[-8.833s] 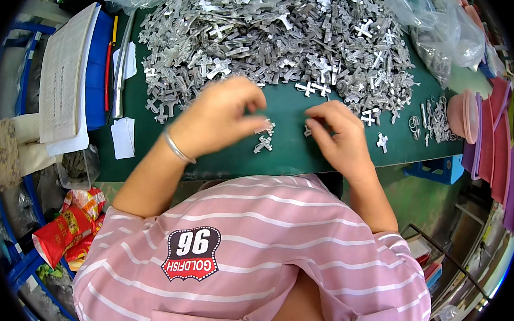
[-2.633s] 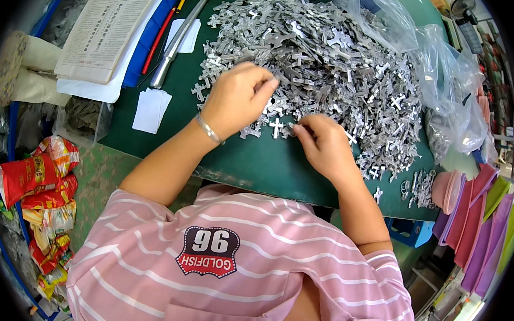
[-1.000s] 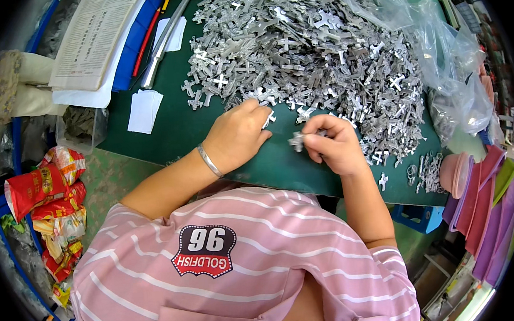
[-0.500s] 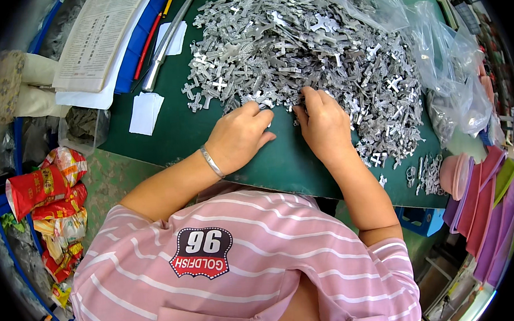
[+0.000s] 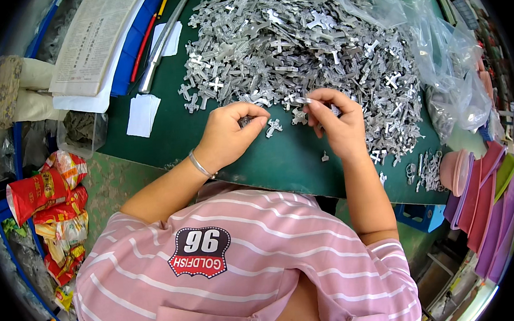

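A large heap of small silver-grey metal cross pendants (image 5: 285,44) covers the far part of the green table (image 5: 263,166). At the heap's near edge, my right hand (image 5: 342,123) pinches a flat silver metal piece (image 5: 301,100) between thumb and forefinger, seen edge-on. My left hand (image 5: 226,136) is closed, thumb and forefinger together; bits of grey show in its hollow, but I cannot make out what it holds. Just beside those fingertips lies a single ornate cross pendant (image 5: 274,127) on the bare green surface. A tiny metal bit (image 5: 325,156) lies nearer me, below my right hand.
Clear plastic bags (image 5: 454,72) lie along the right side. Small metal pieces (image 5: 429,173) form a separate group near pink bowls (image 5: 454,169). To the left are white paper slips (image 5: 143,115), a metal rod (image 5: 159,54), a red pencil (image 5: 142,48) and a plastic tub (image 5: 83,130).
My hands have drawn back from the heap's edge, the right one rising with a metal piece in its fingers. The single cross and the tiny bit now show on the table.
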The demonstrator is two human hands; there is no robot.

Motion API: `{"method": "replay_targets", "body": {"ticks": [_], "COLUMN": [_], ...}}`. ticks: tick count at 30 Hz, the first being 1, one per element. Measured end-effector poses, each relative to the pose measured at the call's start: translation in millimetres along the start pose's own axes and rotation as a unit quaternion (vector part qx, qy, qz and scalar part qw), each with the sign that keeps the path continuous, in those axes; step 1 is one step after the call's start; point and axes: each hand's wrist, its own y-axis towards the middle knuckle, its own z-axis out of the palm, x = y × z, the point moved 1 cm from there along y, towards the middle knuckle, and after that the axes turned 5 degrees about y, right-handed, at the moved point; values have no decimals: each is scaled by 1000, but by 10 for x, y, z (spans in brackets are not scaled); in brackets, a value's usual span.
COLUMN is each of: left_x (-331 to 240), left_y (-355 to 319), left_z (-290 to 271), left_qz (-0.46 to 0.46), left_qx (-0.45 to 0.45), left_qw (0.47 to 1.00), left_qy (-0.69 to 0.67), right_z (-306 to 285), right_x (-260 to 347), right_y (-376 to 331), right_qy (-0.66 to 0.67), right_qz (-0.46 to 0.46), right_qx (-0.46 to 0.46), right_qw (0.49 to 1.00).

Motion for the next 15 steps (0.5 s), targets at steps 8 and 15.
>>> {"method": "replay_targets", "body": {"ticks": [8, 15], "left_x": [-42, -74], "left_y": [15, 43], "left_z": [102, 109], "left_qz": [156, 130], "left_qx": [28, 64], "left_qw": [963, 972], "left_qy": [219, 186], "right_z": [-185, 76], "right_x": [-1, 45], "right_y": [-142, -38], "right_qy": [460, -339], "right_qz": [94, -74], "right_qx": [33, 21], "right_qw": [882, 937]}}
